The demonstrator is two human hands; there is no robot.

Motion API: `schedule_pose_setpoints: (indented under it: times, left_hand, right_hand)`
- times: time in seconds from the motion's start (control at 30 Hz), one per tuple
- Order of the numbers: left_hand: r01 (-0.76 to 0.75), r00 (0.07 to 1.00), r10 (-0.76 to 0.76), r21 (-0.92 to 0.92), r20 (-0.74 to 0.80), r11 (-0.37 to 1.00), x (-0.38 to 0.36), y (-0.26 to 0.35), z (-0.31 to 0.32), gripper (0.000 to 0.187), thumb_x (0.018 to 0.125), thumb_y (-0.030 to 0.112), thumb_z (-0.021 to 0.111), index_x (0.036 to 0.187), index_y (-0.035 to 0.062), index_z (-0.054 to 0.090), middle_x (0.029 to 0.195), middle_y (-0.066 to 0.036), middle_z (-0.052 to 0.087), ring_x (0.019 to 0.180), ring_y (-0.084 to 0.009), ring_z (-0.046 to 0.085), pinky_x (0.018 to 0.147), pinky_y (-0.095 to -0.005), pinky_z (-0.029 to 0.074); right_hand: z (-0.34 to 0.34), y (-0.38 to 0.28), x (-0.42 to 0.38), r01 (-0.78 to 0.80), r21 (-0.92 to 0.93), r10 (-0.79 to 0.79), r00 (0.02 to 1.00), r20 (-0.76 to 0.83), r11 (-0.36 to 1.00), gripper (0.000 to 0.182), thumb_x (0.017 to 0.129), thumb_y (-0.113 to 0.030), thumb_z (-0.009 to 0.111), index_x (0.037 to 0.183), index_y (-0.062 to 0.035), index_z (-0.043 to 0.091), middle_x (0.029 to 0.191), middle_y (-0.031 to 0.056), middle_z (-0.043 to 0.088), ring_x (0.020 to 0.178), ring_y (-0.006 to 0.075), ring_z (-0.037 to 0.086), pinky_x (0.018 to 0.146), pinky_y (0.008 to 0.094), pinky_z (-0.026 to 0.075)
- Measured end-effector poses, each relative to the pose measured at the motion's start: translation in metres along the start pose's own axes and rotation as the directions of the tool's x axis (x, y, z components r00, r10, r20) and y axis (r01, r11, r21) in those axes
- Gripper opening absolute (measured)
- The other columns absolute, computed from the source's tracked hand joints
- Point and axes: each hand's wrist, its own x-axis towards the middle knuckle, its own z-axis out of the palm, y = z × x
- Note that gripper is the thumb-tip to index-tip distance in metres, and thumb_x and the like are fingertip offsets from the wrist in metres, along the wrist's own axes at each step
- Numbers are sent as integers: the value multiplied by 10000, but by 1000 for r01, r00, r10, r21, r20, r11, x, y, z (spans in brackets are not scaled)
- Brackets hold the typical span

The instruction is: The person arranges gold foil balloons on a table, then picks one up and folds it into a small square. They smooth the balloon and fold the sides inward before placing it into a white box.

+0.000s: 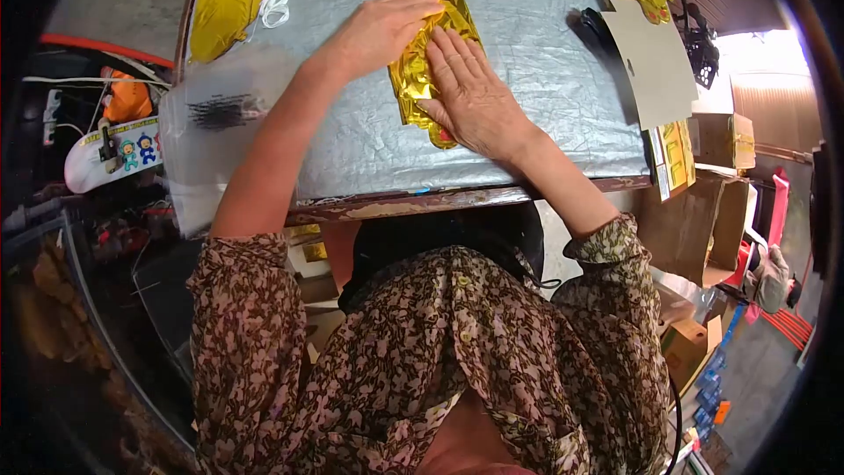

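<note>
Both hands [431, 62] press flat, seemingly folded, gold foil [420, 79].

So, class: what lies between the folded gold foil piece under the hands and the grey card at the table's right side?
In the head view, only bare silver table covering lies between the gold foil piece and the grey card.

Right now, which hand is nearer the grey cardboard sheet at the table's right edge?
Right. The right hand presses the gold foil piece mid-table, closer to the cardboard sheet; the left hand lies farther left on the foil.
</note>
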Motion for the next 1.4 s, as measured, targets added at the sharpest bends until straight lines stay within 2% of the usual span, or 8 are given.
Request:
schedule_pose_setpoints:
  times: [0.3, 0.53, 0.63, 0.7, 0.8, 1.23, 1.33, 1.4]
  left_hand:
    - [-85, 963, 110, -108, 246, 990, 36, 7, -14, 330, 1022, 161, 582, 1323, 100, 704, 1341, -50, 698, 1276, -285, 587, 1112, -408, 463]
    - [16, 979, 23, -190, 202, 982, 23, -4, 11, 335, 1035, 189, 570, 1342, 176, 705, 1319, -19, 703, 1288, -264, 568, 1114, -392, 469]
    - [0, 976, 34, -156, 213, 988, 21, -2, 11, 360, 1026, 174, 591, 1375, 159, 680, 1374, 3, 679, 1277, -261, 571, 1129, -384, 455]
    - [-18, 968, 52, -139, 244, 990, 22, 2, 6, 365, 1025, 185, 602, 1381, 155, 672, 1380, 5, 674, 1285, -259, 563, 1134, -377, 450]
    - [21, 964, 19, -146, 264, 989, 22, 4, 5, 368, 1026, 199, 605, 1387, 160, 666, 1380, -4, 671, 1280, -261, 568, 1137, -376, 447]
    - [-56, 972, 68, -61, 224, 997, 21, -4, 4, 375, 1023, 187, 614, 1394, 150, 658, 1373, -28, 674, 1286, -269, 582, 1126, -389, 458]
    - [-273, 925, 317, -212, 212, 938, 14, -14, 3, 437, 1011, 280, 637, 1415, 115, 609, 1629, -195, 369, 1426, -378, 407, 1163, -465, 367]
    - [-197, 975, 199, -32, 104, 980, 6, 2, -6, 382, 1001, 126, 639, 1381, 158, 668, 1363, -28, 681, 1293, -272, 599, 1111, -383, 483]
  right_hand:
    - [2, 1, 0, 3, 31, -2, 1000, -31, 1000, 722, 1049, -405, 551, 1522, 103, 354, 1608, 289, 339, 1523, 409, 306, 1267, 499, 240]
    - [-5, 5, -12, 17, 74, -17, 1000, -3, 997, 748, 1048, -425, 541, 1531, 105, 332, 1627, 279, 307, 1540, 397, 274, 1281, 500, 207]
    - [-22, 3, -18, 57, 123, -52, 998, -46, 991, 632, 1023, -338, 612, 1500, 38, 440, 1568, 239, 438, 1488, 375, 388, 1261, 479, 284]
    - [-50, 14, -18, 31, 597, -36, 999, -3, 802, 428, 983, -128, 655, 1396, -34, 596, 1414, 188, 614, 1311, 348, 576, 1154, 429, 431]
    - [-52, 64, -7, 31, 432, 86, 965, -248, 901, 456, 841, 121, 630, 1255, -50, 718, 1240, 144, 705, 1065, 310, 656, 949, 371, 519]
    - [-11, 90, -9, 158, 345, -105, 980, -166, 925, 448, 899, 66, 646, 1301, -116, 722, 1339, 99, 660, 1187, 287, 633, 1048, 357, 497]
    - [-13, 89, -7, 170, 273, -128, 978, -164, 947, 465, 893, 52, 637, 1317, -125, 714, 1334, 89, 664, 1188, 291, 628, 1070, 376, 465]
    - [-11, 87, -9, 163, 267, -122, 979, -166, 950, 471, 895, 49, 623, 1323, -129, 710, 1338, 82, 662, 1195, 292, 621, 1082, 384, 449]
